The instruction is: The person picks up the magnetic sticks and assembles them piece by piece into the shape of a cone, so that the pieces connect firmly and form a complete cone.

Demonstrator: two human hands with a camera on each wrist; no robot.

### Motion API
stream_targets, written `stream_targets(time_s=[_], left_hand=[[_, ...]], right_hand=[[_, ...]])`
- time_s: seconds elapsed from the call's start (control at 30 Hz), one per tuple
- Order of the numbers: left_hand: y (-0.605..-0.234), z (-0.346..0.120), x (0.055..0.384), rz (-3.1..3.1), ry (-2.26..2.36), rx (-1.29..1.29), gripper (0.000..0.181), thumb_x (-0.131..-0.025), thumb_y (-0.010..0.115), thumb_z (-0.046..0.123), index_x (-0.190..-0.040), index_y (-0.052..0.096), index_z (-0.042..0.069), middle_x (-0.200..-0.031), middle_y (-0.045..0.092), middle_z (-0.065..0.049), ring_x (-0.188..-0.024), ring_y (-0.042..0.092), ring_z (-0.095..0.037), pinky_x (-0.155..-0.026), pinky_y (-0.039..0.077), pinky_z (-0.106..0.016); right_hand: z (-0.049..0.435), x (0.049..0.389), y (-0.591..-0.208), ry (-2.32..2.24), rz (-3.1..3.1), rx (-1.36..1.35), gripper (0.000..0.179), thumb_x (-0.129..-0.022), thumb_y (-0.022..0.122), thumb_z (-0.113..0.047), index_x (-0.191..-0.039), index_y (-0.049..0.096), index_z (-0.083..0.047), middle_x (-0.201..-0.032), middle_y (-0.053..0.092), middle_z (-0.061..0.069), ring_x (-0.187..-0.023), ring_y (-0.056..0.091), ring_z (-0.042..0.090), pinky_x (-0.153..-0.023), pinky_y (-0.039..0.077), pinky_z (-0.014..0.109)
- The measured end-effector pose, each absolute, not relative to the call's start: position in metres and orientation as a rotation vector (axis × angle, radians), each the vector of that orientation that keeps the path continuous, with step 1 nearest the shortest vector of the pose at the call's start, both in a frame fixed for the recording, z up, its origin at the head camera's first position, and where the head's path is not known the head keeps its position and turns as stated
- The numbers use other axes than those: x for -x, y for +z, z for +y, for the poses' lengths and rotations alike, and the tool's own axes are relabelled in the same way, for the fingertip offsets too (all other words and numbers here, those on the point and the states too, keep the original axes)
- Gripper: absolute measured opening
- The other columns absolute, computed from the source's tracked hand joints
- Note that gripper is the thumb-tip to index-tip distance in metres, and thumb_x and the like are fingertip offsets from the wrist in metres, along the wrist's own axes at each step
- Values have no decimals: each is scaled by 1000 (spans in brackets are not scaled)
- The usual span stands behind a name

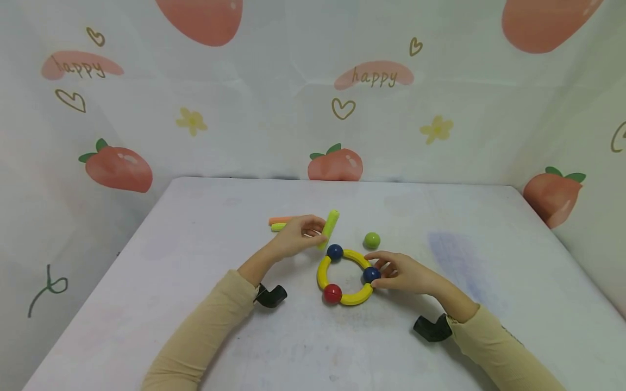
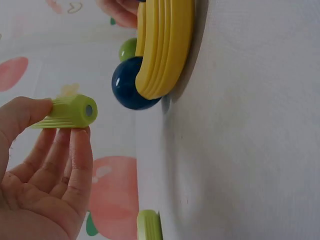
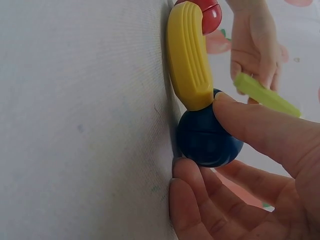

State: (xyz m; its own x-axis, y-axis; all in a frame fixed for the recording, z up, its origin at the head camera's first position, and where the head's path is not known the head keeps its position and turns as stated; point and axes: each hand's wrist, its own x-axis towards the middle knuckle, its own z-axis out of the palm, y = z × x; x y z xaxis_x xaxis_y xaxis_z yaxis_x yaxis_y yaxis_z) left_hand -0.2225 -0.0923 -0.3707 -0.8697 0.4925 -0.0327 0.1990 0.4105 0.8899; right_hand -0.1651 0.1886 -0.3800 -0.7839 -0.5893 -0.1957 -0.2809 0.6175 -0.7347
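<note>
My left hand (image 1: 299,237) pinches a yellow-green ribbed rod (image 1: 330,225) between thumb and fingers, tilted above the table. In the left wrist view the rod's near end (image 2: 89,110) shows a grey round spot. On the table lies a ring of curved yellow pieces (image 1: 357,295) joined by a red ball (image 1: 332,294) and two blue balls. The far blue ball (image 1: 335,252) is close below the held rod. At the ring's right side my right hand (image 1: 403,273) holds the other blue ball (image 3: 210,137), thumb on top and fingers beneath it in the right wrist view.
A green ball (image 1: 372,240) sits behind the ring, to the right. Behind my left hand lie an orange rod (image 1: 280,221) and another yellow-green rod (image 1: 278,227), both partly hidden. The white table (image 1: 293,347) ends at a printed cloth backdrop (image 1: 274,146).
</note>
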Motion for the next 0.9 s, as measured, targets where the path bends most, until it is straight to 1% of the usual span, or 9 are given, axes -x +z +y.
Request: stream_targets(time_s=[0.3, 0.63, 0.9], left_hand=[[-370, -81, 218, 2293, 1552, -662, 35, -84, 66, 5, -116, 53, 0, -113, 59, -19, -101, 64, -26, -86, 54, -29], [-376, -75, 216, 2322, 1533, -728, 31, -83, 67, 5, -112, 56, 2, -111, 61, -17, -100, 64, -25, -85, 54, -28], [-379, -75, 215, 2319, 1531, -717, 32, -84, 67, 6, -114, 57, 2, -113, 61, -17, -102, 63, -25, -87, 53, -29]], right_hand=[[187, 165, -378, -1005, 2416, 704, 54, -86, 67, -25, -131, 46, -1, -107, 60, 18, -90, 62, 21, -75, 52, 30], [187, 163, -382, -1010, 2430, 687, 54, -86, 67, -26, -130, 47, -2, -106, 60, 16, -92, 63, 24, -77, 53, 33], [186, 162, -383, -1008, 2437, 672, 54, -86, 67, -26, -130, 47, -3, -107, 60, 17, -91, 63, 22, -75, 53, 31]])
